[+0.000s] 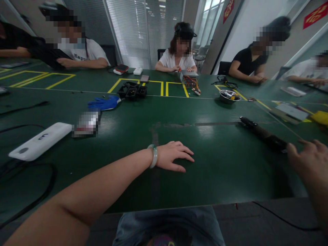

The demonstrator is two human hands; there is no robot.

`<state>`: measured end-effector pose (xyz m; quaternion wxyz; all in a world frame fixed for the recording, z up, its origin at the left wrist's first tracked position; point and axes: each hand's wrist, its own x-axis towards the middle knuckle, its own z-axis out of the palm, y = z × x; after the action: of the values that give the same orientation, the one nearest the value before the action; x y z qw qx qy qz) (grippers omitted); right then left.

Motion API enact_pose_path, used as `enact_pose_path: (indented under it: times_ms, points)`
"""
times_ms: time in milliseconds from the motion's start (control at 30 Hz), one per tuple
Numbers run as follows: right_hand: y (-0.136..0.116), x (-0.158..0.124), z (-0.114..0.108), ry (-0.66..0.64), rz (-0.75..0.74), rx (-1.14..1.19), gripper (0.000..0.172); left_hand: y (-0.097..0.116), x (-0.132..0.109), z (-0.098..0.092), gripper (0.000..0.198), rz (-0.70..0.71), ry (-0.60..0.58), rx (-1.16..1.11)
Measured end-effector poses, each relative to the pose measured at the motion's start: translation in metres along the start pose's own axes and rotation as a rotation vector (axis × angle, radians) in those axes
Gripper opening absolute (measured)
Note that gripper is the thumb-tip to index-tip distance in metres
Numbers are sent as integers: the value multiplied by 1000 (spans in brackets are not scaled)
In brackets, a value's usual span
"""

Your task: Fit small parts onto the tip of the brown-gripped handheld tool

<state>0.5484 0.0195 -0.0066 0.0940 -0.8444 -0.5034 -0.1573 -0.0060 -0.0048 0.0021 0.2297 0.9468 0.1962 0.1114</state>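
My left hand (pixel 174 156) lies flat on the green table mat (pixel 210 153), fingers stretched out and holding nothing; a pale jade bangle (pixel 153 155) is on its wrist. My right hand (pixel 309 157) reaches out at the right edge with fingers spread, its fingertips at the near end of a long black tool (pixel 263 134) that lies on the mat. Whether it touches the tool I cannot tell.
A white power bank (pixel 39 141) and black cables (pixel 30 201) lie at the left. Farther off are a blue glove (pixel 104 103), black parts (pixel 132 90), a metal bowl (pixel 229 96) and a wired unit (pixel 191 81). Several people sit around the far side.
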Motion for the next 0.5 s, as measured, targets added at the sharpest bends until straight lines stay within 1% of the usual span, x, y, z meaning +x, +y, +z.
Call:
enact_pose_path:
  times_ms: [67, 133, 200, 233, 267, 333, 400, 500]
  points:
    - [-28, 5, 8, 52, 1, 47, 86, 0, 0, 0, 50, -1, 0, 6]
    - [-55, 12, 19, -14, 52, 95, 82, 0, -1, 0, 51, -4, -10, 17]
    - [-76, 19, 28, -80, 134, 112, 77, 0, -1, 2, 59, -11, -18, 46]
    - [-84, 23, 32, -90, 175, 109, 76, 1, -1, 4, 65, -14, -18, 68]
    - [-89, 26, 36, -85, 213, 99, 75, 1, -2, 5, 72, -13, -10, 92]
    - [-93, 34, 41, -73, 256, 83, 78, 2, -1, 7, 77, -6, -14, 130]
    - [-89, 42, 43, -93, 253, 88, 78, 3, 0, 8, 77, -3, -40, 142]
    - [-81, 53, 46, -97, 234, 101, 73, 4, 1, 7, 75, -6, -67, 139]
